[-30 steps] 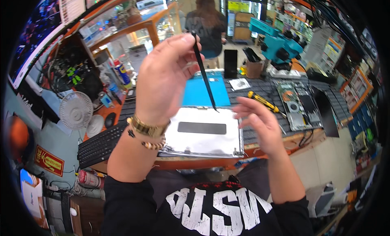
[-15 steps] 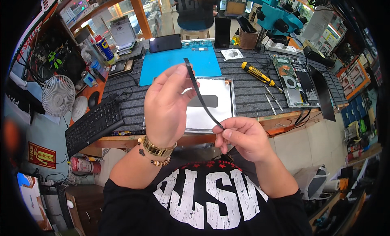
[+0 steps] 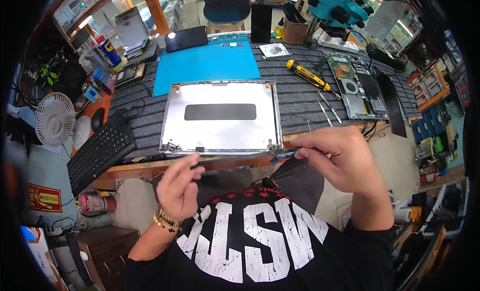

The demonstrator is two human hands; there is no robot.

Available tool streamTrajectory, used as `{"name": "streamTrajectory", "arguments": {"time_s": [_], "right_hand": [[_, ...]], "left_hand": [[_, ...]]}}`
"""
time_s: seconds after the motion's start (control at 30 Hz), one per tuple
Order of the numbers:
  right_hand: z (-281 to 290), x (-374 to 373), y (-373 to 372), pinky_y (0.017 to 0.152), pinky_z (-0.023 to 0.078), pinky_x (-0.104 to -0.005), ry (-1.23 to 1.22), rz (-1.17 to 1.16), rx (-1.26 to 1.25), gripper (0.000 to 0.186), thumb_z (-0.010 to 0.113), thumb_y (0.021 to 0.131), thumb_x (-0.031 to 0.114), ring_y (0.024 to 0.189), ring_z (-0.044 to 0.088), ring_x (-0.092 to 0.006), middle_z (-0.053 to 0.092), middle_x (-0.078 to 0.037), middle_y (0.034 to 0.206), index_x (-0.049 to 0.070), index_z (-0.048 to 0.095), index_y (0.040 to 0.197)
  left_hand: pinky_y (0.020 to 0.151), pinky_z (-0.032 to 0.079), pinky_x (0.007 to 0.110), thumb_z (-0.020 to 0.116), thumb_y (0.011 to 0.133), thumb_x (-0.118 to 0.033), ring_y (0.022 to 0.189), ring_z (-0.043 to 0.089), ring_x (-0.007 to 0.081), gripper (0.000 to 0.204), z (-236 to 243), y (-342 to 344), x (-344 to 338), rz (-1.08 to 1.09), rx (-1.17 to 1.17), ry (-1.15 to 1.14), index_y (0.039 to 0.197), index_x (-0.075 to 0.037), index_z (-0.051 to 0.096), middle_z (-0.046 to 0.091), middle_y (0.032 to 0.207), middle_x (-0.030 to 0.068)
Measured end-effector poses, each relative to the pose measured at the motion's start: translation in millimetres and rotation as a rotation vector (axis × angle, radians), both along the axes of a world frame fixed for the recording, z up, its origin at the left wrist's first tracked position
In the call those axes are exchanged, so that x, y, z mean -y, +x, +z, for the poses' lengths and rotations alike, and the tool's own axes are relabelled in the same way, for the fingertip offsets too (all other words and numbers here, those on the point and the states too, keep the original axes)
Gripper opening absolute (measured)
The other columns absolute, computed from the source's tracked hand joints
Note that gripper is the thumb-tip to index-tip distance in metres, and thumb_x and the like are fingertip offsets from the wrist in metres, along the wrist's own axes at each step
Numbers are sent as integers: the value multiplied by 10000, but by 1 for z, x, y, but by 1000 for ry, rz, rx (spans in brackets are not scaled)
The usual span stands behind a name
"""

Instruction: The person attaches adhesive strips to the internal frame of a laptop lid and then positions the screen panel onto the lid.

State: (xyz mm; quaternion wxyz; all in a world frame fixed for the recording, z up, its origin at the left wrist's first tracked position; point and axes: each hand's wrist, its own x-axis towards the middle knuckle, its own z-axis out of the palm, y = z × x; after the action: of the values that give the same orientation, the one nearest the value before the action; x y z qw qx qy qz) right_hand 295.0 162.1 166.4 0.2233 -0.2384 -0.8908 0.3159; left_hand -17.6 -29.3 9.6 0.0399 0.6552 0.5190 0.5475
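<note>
A thin black strip [image 3: 240, 160], blurred by motion, stretches between my hands along the bench's front edge. Its right end is pinched between the thumb and fingers of my right hand [image 3: 345, 158]. At the strip's left end is my left hand [image 3: 177, 186], its fingers stretched out and thumb apart; whether a fingertip touches the strip is unclear. Just beyond lies a silver laptop lid panel [image 3: 225, 133], inner side up, with a dark rectangular patch [image 3: 220, 112] in its middle and small hinge-like parts at its near corners.
Behind the panel is a blue mat [image 3: 205, 63] with a phone [image 3: 186, 39]. To the right lie a yellow-black screwdriver [image 3: 310, 76], tweezers [image 3: 325, 112] and an opened laptop base [image 3: 357, 86]. A keyboard [image 3: 102, 148] and small fan [image 3: 54, 120] occupy the left.
Both hands have come apart and the strip is lower, now nearly level instead of upright. My left hand has dropped toward me and its pinch has opened; my right hand moved right.
</note>
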Motion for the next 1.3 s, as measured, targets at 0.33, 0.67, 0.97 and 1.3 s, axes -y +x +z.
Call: {"name": "streamTrajectory", "arguments": {"time_s": [0.33,0.67,0.97,1.3], "right_hand": [[69,6,-2,720,616,-462,370,221,246,235,807,870,-3,840,763,-382,785,-165,927,6,805,1104],[67,22,-2,649,595,-397,555,234,140,367,830,818,-9,751,740,-275,752,-89,861,26,838,1183],[43,21,5,645,583,-406,557,219,30,403,838,813,22,752,737,-273,755,-91,871,2,825,1215],[30,17,15,660,592,-372,327,129,-6,401,875,837,2,728,741,-269,771,-111,889,-1,819,1234]], "left_hand": [[766,631,367,736,962,-74,861,787,270,200,38,29,-14,-297,16,-144,1109,9,842,812,1059,173],[987,564,313,663,1105,-75,1108,697,139,294,108,81,-78,-836,815,-516,1351,83,700,760,1168,94],[940,584,288,808,1052,-114,1040,717,119,245,96,93,-82,-849,973,-595,1212,64,754,790,1130,71],[955,608,295,786,1039,-27,1007,735,122,118,97,96,-80,-660,667,-485,1129,41,752,767,1087,66]]}}
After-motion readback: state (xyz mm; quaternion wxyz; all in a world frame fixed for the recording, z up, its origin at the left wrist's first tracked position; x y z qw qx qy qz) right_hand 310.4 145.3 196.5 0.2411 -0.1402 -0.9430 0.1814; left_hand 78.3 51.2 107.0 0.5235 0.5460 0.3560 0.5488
